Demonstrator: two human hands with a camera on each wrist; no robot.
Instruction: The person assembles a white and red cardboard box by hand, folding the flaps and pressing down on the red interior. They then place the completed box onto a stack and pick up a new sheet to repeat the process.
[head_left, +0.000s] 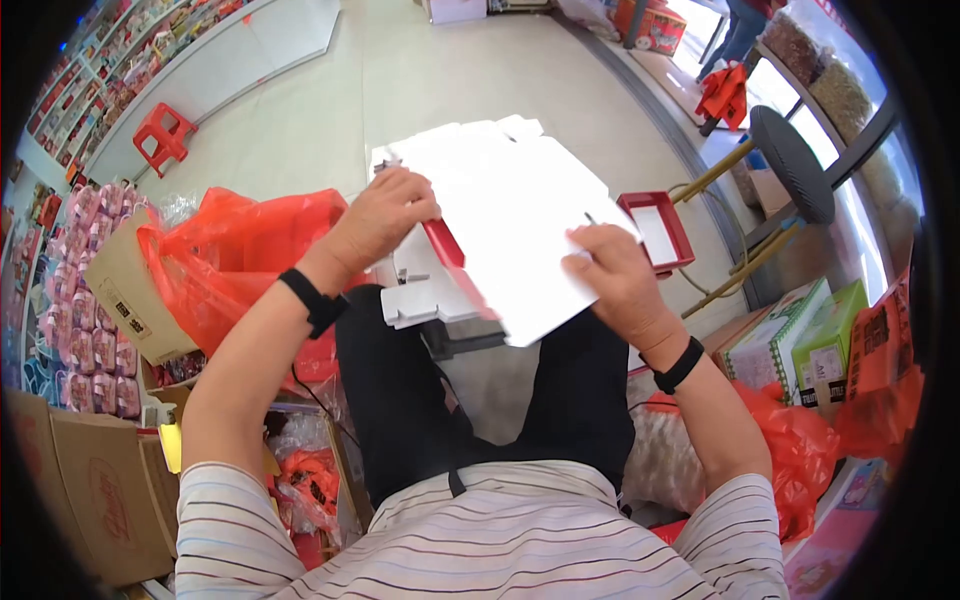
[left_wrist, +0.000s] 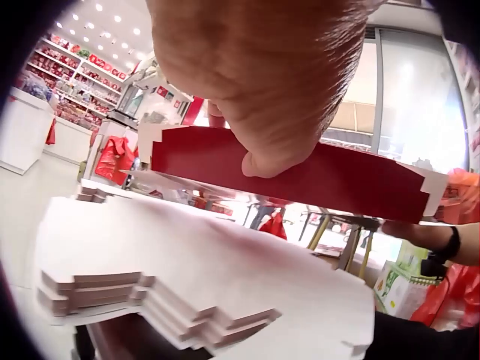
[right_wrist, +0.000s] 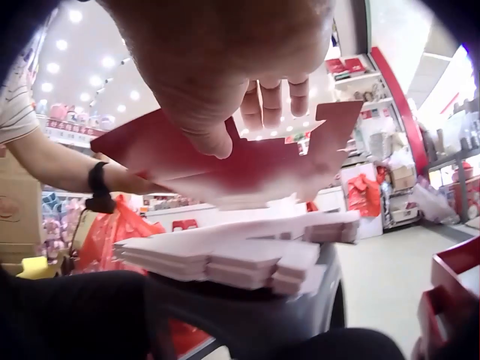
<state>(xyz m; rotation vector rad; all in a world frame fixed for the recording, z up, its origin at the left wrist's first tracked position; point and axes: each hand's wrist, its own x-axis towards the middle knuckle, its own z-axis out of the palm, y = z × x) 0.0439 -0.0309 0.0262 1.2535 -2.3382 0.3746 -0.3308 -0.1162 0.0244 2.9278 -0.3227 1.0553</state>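
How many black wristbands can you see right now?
2. The left wristband is around the person's left wrist; the right wristband is around the right. Others might be hidden in the background.

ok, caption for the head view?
Left hand and right hand hold a white card sheet with a red side over a stack of white cut-outs.

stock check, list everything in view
held card: one, white/red, in hands
stacked cards: many, white, centre
support: one, dark, beneath
open box: at least one, red, right
plastic stool: one, red, front left
round stool: one, black/gold, right
bags: several, red, both sides
cartons: several, brown, left
boxes: several, green, right
wrapped packs: many, pink, left
shelves: several, white, left
left hand, right hand: two, bare, at card
wristbands: two, black, wrists
legs: two, black, below
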